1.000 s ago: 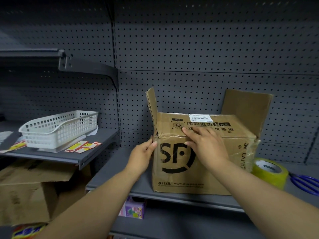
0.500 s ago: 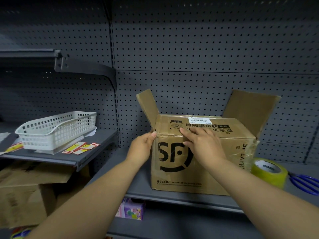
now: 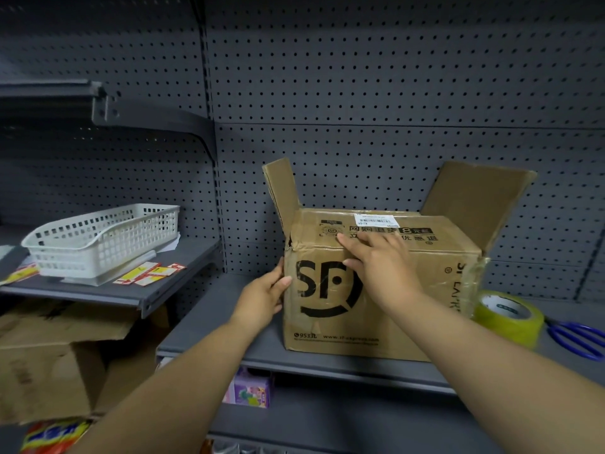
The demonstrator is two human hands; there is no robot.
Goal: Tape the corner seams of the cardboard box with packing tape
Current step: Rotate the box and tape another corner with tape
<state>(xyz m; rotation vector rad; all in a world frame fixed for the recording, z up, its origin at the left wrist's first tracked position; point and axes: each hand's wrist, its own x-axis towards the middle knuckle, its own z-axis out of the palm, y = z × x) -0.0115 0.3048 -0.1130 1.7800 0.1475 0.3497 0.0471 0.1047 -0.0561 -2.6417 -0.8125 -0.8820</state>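
Observation:
A brown cardboard box [image 3: 422, 309] with a black SF logo stands on a grey shelf [image 3: 327, 365]. Its two side flaps stick up; a front flap lies folded down over the top. My right hand [image 3: 379, 263] lies flat over the front top edge, fingers straight, pressing the folded flap. My left hand [image 3: 263, 298] rests against the box's left front corner, thumb on the front face. A roll of yellowish packing tape [image 3: 507, 317] sits on the shelf just right of the box, untouched.
Blue-handled scissors [image 3: 577, 340] lie right of the tape. A white plastic basket [image 3: 101, 239] and red-yellow price tags [image 3: 149, 273] occupy a lower shelf at left. Flattened cardboard [image 3: 49, 355] sits beneath it. Perforated grey panels form the back wall.
My left hand has slid down the box's left corner, from near the top edge to mid-height. The left flap now stands more upright. My right hand stays on the top edge.

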